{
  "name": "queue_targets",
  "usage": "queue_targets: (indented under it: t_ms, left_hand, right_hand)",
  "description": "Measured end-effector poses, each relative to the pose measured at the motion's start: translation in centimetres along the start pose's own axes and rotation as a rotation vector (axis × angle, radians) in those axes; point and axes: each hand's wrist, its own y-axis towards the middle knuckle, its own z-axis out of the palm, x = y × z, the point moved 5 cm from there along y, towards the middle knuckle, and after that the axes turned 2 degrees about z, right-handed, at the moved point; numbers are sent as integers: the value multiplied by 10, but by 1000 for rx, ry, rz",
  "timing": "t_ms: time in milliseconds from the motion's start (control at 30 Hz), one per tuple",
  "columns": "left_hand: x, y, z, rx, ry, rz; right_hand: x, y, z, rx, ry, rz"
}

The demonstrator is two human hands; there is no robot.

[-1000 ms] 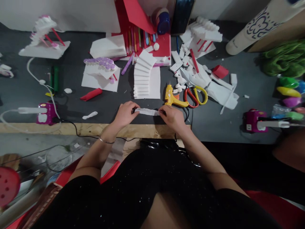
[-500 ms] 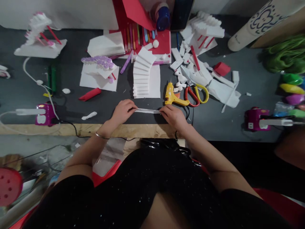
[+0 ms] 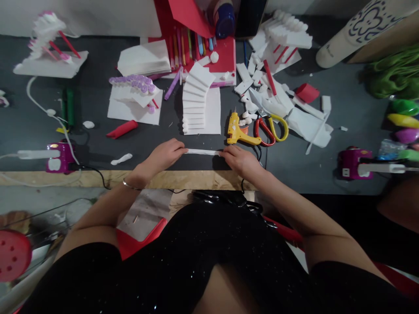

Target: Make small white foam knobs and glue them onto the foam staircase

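A narrow white strip, perhaps folded paper, stretches level between my hands near the table's front edge. My left hand pinches its left end; my right hand pinches the right end. Just beyond the strip stands a small white staircase model on a white base. A yellow glue gun lies beyond my right hand, beside scissors with red and yellow handles. Left of my left hand are a red rolled piece and a twisted white scrap.
Other stair models stand at far left, left of centre and back right. White scraps spread on the right. Purple power sockets sit at left and right. A white tumbler and green yarn lie far right.
The strip now looks straighter and flatter between my hands. My left wrist and forearm have shifted slightly left, my right forearm slightly right. Both pinches hold.
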Motion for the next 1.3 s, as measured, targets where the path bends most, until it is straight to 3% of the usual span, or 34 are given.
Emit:
queue_targets:
  t_ms: [167,367,600,733,900,1000,1167,1300]
  left_hand:
    - [-8,2,-5,22,29,-5]
    - [-6,8,1,-33,22,-200]
    - [0,18,-7,160,-165,-462]
    - [-3,24,-9,254,-175,-471]
    - [-10,24,-11,206,-181,-451]
    - [-11,21,-12,159,-237,-494]
    - [-10,18,-16,81,-408,-516]
    - [-11,21,-21,59,-461,-536]
  right_hand:
    - [7,3,-3,-44,-17,-4]
    - [6,17,1,-14,-64,163]
    - [3,22,-3,73,7,309]
    - [9,25,-6,151,-51,339]
    - [17,27,-12,209,-132,373]
    - [12,25,-14,166,-33,368]
    - [-4,22,-20,28,333,272]
    - [-12,22,-30,-32,506,318]
